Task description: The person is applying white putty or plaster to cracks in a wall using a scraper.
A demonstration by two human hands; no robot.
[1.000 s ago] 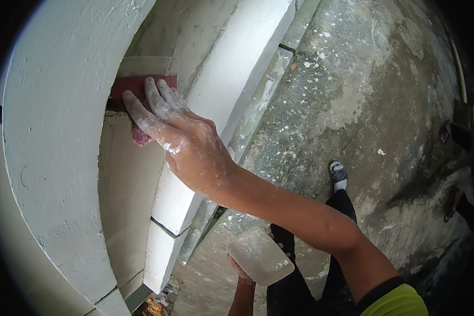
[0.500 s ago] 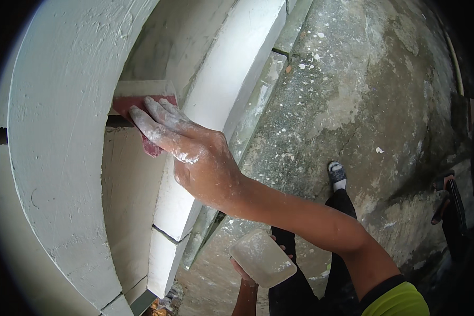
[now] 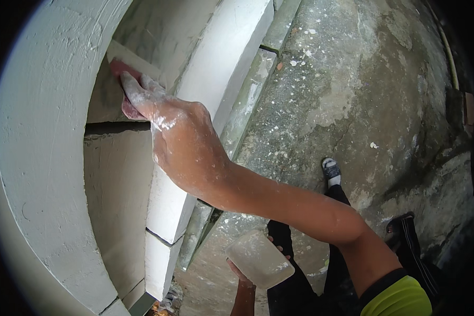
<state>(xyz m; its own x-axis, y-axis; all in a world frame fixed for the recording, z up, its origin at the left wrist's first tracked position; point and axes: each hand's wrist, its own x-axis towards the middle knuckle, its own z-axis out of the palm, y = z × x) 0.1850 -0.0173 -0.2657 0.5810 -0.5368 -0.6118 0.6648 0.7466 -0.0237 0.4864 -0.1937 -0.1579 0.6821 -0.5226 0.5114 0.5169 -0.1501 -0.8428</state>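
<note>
My right hand [image 3: 184, 131], dusted with white powder, reaches across to the recess between two pale moulded bands. Its fingers press on a putty scraper with a red grip [image 3: 122, 68] and a pale straight blade [image 3: 134, 60]. The blade lies against the grey recessed surface [image 3: 160, 31], just above a dark gap [image 3: 116, 127]. Low in the view, my left hand [image 3: 237, 271] supports a shallow rectangular plastic tub [image 3: 260, 260], whitish and smeared. Its fingertips show at the tub's far side; I cannot make out any contents.
A curved pale grey band [image 3: 47, 158] rises at the left. The white ledge [image 3: 205, 73] borders the recess, with a greenish lower step [image 3: 250, 95] beside it. Paint-spattered concrete ground [image 3: 321, 100] stretches right. A striped dark trouser leg [image 3: 418, 253], apparently another person's, stands at lower right.
My right hand has carried the scraper up and left along the recess, above the dark gap, and the blade is now slanted. The striped leg has come further into view. The tub stays in my left hand.
</note>
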